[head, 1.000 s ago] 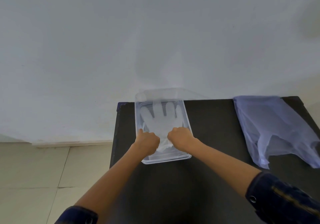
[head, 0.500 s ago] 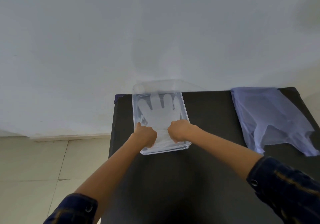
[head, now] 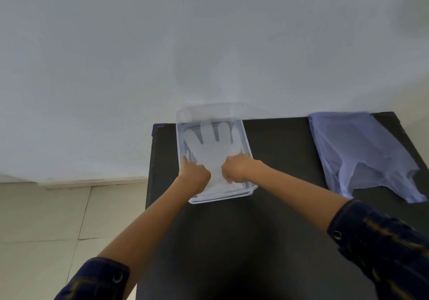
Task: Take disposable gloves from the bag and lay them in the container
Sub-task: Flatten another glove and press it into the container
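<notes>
A clear plastic container (head: 249, 147) stands at the back left of the black table. A translucent disposable glove (head: 210, 147) lies flat inside it, fingers pointing away from me. My left hand (head: 195, 175) rests on the glove's left cuff side, fingers curled, forefinger stretched toward the container's left wall. My right hand (head: 239, 168) is curled on the glove's right cuff side, pinching or pressing it. The pale blue plastic bag (head: 362, 153) lies flat at the right of the table, apart from both hands.
The black table (head: 278, 230) stands against a white wall; its left edge drops to a tiled floor (head: 46, 230). The table's near half holds only my forearms in dark blue sleeves.
Both hands stay at the glove's cuff in the container. The left forefinger has stretched out toward the left wall. The view has shifted slightly.
</notes>
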